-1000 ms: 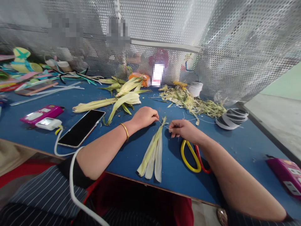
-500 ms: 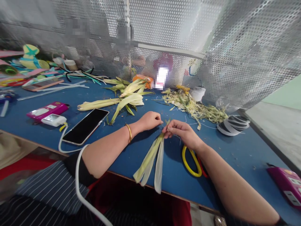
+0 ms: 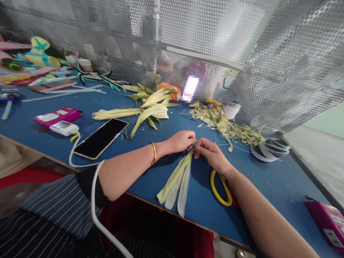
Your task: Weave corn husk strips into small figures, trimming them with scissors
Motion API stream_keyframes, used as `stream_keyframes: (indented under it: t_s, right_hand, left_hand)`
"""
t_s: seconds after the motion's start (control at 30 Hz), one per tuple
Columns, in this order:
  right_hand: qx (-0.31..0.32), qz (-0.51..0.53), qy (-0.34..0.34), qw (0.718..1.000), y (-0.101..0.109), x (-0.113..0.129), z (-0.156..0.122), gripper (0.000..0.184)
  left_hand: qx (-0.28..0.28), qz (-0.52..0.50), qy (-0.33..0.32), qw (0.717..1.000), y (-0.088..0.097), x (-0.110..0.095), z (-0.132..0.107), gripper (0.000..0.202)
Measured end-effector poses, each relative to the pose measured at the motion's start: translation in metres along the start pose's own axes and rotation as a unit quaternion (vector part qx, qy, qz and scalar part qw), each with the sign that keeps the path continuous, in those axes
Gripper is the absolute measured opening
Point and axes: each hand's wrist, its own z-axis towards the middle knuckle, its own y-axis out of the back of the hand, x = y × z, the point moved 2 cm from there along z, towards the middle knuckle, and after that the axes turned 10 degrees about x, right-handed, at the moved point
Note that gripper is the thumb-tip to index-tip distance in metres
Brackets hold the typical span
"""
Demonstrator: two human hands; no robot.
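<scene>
A bundle of pale green corn husk strips [image 3: 178, 179] lies on the blue table [image 3: 150, 172], fanning toward me. My left hand [image 3: 181, 140] and my right hand [image 3: 208, 154] meet at the bundle's far tip, both with fingers pinched closed on it. A thin thread seems to run between the fingertips, too fine to make out. A gold bangle [image 3: 154, 153] sits on my left wrist. Yellow and red scissors [image 3: 221, 186] lie partly under my right forearm.
A phone [image 3: 100, 138] on a white cable, a pink power strip [image 3: 57, 115] and a white charger [image 3: 64, 127] lie at left. Whole husks [image 3: 145, 107] and husk scraps [image 3: 228, 125] sit behind. A ribbon coil [image 3: 270, 148] and another pink strip [image 3: 326, 224] are right. Perforated metal screens enclose the back.
My hands have drawn together at the bundle's tip; a second ago they were apart with a thread stretched between them. The view has shifted slightly.
</scene>
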Motion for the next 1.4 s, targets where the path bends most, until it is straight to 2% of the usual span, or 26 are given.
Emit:
stream_keyframes:
  t_s: [0.13,0.23,0.37,0.47,0.6,0.7,0.77,0.8,0.83,0.87,0.9,0.97,1.03,1.13,1.23,1.4]
  right_hand:
    - [-0.005,-0.101,0.011,0.995,-0.002,-0.001,-0.002,0.024]
    - [-0.018,-0.103,0.004,0.994,-0.003,-0.004,-0.002,0.023]
    - [-0.055,-0.001,-0.014,0.998,-0.004,-0.007,0.000,0.025]
    - [-0.063,0.065,-0.012,0.996,-0.006,-0.006,0.001,0.030]
    - [-0.033,0.049,-0.006,0.998,-0.008,0.000,0.000,0.029]
    - [-0.080,0.060,0.022,0.995,-0.005,0.004,-0.001,0.030]
    - [-0.131,0.083,0.044,0.987,-0.001,0.007,-0.002,0.027]
    - [-0.150,0.093,0.053,0.983,0.000,0.008,-0.002,0.026]
    - [-0.163,0.101,0.061,0.980,0.002,0.009,-0.002,0.025]
    - [-0.172,0.106,0.069,0.977,0.003,0.011,-0.003,0.025]
    - [-0.178,0.111,0.077,0.975,0.004,0.012,-0.003,0.025]
    - [-0.188,0.117,0.094,0.971,0.005,0.016,-0.005,0.024]
    - [-0.205,0.111,0.108,0.966,0.005,0.019,-0.006,0.023]
    - [-0.228,0.064,0.116,0.964,0.005,0.023,-0.007,0.021]
    - [-0.214,0.019,0.113,0.970,0.001,0.023,-0.007,0.021]
    - [-0.165,0.007,0.113,0.980,-0.006,0.019,-0.006,0.022]
  left_hand:
    - [-0.007,0.107,-0.032,0.994,0.001,-0.001,0.000,0.020]
    - [-0.010,0.126,-0.028,0.992,0.003,-0.001,0.000,0.021]
    - [-0.020,0.025,-0.016,0.999,0.006,0.002,0.000,0.019]
    - [-0.053,-0.018,-0.045,0.997,0.007,0.003,0.000,0.020]
    - [-0.079,-0.005,-0.094,0.992,0.004,0.000,-0.002,0.024]
    - [-0.109,-0.064,-0.065,0.990,0.001,-0.005,-0.006,0.027]
    - [-0.077,-0.143,-0.001,0.987,-0.004,-0.007,-0.010,0.037]
    - [-0.027,-0.179,0.033,0.983,-0.008,-0.008,-0.012,0.041]
    - [0.046,-0.224,0.065,0.971,-0.012,-0.010,-0.014,0.043]
    - [0.091,-0.269,0.098,0.954,-0.016,-0.010,-0.016,0.044]
    - [0.111,-0.300,0.117,0.940,-0.018,-0.011,-0.018,0.043]
    - [0.116,-0.321,0.120,0.932,-0.017,-0.013,-0.019,0.035]
    - [0.103,-0.330,0.103,0.933,-0.014,-0.016,-0.020,0.028]
    - [0.042,-0.331,0.080,0.939,-0.006,-0.020,-0.020,0.022]
    - [-0.012,-0.302,0.063,0.951,0.001,-0.022,-0.021,0.025]
    - [-0.011,-0.295,0.046,0.954,0.002,-0.024,-0.022,0.037]
